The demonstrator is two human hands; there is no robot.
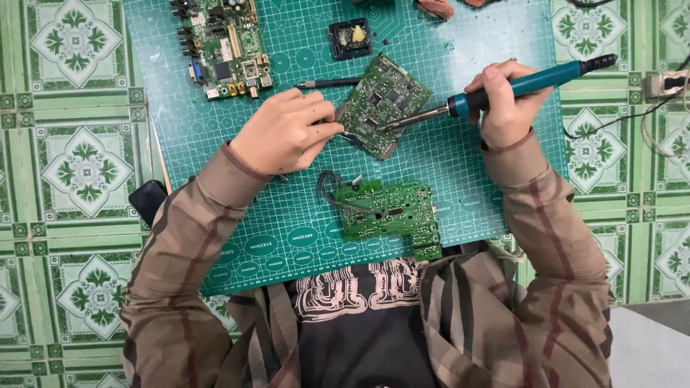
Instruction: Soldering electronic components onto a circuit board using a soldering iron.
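My left hand (284,131) pinches the left edge of a small green circuit board (384,104) lying tilted on the teal cutting mat (460,165). My right hand (507,100) grips a teal-handled soldering iron (532,82). Its metal tip rests on the lower right part of that board. A second green circuit board (392,212) with a dark wire loop lies nearer me on the mat, untouched.
A larger circuit board with connectors (223,47) sits at the mat's far left. A black square holder with yellowish material (350,37) and a thin dark tool (330,83) lie behind the held board. A dark object (147,200) lies at the mat's left edge. Patterned green tile floor surrounds.
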